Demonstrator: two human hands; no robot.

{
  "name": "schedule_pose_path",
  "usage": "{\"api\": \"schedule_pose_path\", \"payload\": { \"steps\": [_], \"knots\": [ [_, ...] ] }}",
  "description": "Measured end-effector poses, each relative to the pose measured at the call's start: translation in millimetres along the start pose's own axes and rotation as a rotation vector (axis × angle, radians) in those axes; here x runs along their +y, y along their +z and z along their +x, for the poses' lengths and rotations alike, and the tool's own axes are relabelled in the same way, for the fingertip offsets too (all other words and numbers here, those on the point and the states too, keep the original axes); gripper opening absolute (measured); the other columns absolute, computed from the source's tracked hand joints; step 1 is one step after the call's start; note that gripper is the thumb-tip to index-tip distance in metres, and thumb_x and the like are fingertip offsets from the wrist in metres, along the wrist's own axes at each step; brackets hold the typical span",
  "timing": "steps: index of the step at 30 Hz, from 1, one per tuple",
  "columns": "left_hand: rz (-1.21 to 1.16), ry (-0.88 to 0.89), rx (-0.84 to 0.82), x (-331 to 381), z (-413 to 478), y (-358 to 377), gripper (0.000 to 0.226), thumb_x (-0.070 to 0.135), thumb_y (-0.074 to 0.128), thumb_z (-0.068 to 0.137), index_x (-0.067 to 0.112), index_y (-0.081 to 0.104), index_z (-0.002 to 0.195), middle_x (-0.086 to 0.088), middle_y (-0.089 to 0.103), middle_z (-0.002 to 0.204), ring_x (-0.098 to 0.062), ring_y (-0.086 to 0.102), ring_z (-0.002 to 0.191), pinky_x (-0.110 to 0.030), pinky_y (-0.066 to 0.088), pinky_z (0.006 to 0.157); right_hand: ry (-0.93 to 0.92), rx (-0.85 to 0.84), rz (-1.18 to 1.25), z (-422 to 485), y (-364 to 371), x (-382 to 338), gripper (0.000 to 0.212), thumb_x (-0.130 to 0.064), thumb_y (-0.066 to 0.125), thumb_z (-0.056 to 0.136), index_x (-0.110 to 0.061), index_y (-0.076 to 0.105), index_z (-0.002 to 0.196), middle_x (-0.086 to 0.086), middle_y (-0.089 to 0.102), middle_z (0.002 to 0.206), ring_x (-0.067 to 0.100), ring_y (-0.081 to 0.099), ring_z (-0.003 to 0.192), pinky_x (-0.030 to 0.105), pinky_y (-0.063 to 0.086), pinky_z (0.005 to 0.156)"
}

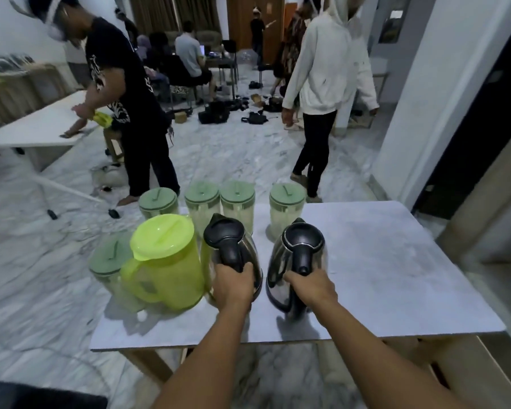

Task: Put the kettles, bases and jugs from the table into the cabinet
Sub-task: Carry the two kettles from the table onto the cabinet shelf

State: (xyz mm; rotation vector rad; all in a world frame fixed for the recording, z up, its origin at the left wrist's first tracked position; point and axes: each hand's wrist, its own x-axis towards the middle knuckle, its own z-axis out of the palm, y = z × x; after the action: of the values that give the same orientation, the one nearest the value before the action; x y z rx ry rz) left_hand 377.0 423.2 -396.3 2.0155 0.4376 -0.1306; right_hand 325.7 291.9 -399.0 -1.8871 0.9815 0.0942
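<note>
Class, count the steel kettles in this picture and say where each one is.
2. The left kettle is in the left hand; the right kettle is in the right hand. Jugs could hide others.

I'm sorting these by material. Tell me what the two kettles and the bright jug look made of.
Kettles: polished metal bodies, likely stainless steel, mirror reflections; black, probably plastic, lids and handles. Jug: translucent lime-green plastic, light passing through its wall.

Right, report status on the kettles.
Left grip shut on left kettle, right grip shut on right kettle. Both over table. Jugs crowd left side.
</note>
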Motion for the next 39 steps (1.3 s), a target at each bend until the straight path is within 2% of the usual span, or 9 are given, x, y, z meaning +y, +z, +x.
{"api": "schedule_pose_path", "payload": {
  "steps": [4,10,14,17,22,27,31,34,39],
  "knots": [
    [0.016,-0.048,0.006,-2.9,4.9,3.7,0.044,0.020,0.063,0.090,-0.002,0.050,0.126,-0.023,0.065,0.115,-0.039,0.062,0.105,-0.041,0.048,0.086,0.024,0.040,0.103,5.3,7.9,1.2,0.037,-0.037,0.069,0.076,-0.012,0.067,0.103,0.003,0.073,0.077,0.023,0.067,0.080,0.036,0.055,0.081],
    [-0.030,0.051,-0.088,-2.7,4.8,-13.2,0.033,0.020,0.060,0.087,-0.002,0.058,0.112,-0.022,0.068,0.100,-0.036,0.064,0.087,-0.036,0.049,0.071,0.022,0.178,0.196,-17.5,1.0,9.2,0.029,-0.035,0.069,0.074,-0.015,0.067,0.096,0.011,0.072,0.091,0.032,0.068,0.089,0.041,0.056,0.086],
    [-0.018,0.219,-0.214,5.9,-17.0,-34.2,0.027,0.024,0.060,0.087,0.001,0.060,0.101,-0.019,0.067,0.091,-0.035,0.062,0.082,-0.032,0.044,0.065,0.054,0.381,0.289,-60.9,-16.0,20.6,0.026,-0.036,0.066,0.074,-0.016,0.069,0.090,0.011,0.073,0.090,0.034,0.067,0.088,0.040,0.056,0.082],
    [-0.028,0.438,-0.325,23.7,-55.3,-50.4,0.018,0.024,0.061,0.088,0.006,0.058,0.085,-0.006,0.058,0.070,-0.029,0.055,0.070,-0.030,0.036,0.054,0.101,0.552,0.386,-96.9,-42.5,32.1,0.027,-0.036,0.067,0.074,-0.014,0.069,0.090,0.011,0.072,0.088,0.035,0.067,0.086,0.038,0.055,0.078],
    [-0.142,0.660,-0.582,67.1,-147.7,-56.6,0.024,0.029,0.065,0.082,0.014,0.057,0.064,-0.001,0.058,0.060,-0.022,0.054,0.059,-0.028,0.037,0.052,0.089,0.851,0.504,-169.5,-118.5,57.7,0.021,-0.031,0.067,0.063,-0.010,0.069,0.070,0.009,0.074,0.069,0.033,0.072,0.073,0.040,0.061,0.073],
    [-0.225,0.832,-0.838,104.7,-263.8,-35.2,0.017,0.037,0.067,0.073,0.021,0.064,0.070,0.007,0.066,0.067,-0.020,0.064,0.071,-0.032,0.052,0.067,0.102,1.187,0.509,-269.5,-211.8,85.0,0.020,-0.031,0.070,0.069,-0.017,0.059,0.060,0.005,0.067,0.069,0.031,0.066,0.076,0.034,0.054,0.073],
    [-0.293,0.973,-0.955,137.6,-371.4,-20.6,0.022,0.036,0.065,0.074,0.015,0.072,0.077,-0.002,0.070,0.070,-0.022,0.065,0.067,-0.026,0.044,0.058,0.096,1.467,0.504,-346.0,-284.2,114.3,0.021,-0.033,0.066,0.065,-0.013,0.068,0.072,0.008,0.073,0.074,0.033,0.070,0.079,0.039,0.058,0.076],
    [-0.350,1.019,-1.037,157.8,-453.7,-16.6,0.027,0.036,0.064,0.076,0.010,0.071,0.079,-0.003,0.066,0.068,-0.016,0.056,0.058,-0.023,0.035,0.047,0.151,1.645,0.455,-401.7,-329.7,137.4,0.022,-0.038,0.064,0.067,-0.016,0.062,0.072,0.007,0.074,0.084,0.032,0.069,0.084,0.039,0.058,0.080],
    [-0.429,1.042,-1.158,183.3,-575.3,-0.6,0.027,0.035,0.063,0.078,0.009,0.067,0.080,0.000,0.059,0.066,-0.013,0.052,0.055,-0.023,0.032,0.045,0.137,1.846,0.382,-478.6,-409.0,179.6,0.020,-0.032,0.064,0.073,-0.017,0.058,0.063,-0.001,0.062,0.067,0.032,0.065,0.077,0.035,0.053,0.070]
  ]
}}
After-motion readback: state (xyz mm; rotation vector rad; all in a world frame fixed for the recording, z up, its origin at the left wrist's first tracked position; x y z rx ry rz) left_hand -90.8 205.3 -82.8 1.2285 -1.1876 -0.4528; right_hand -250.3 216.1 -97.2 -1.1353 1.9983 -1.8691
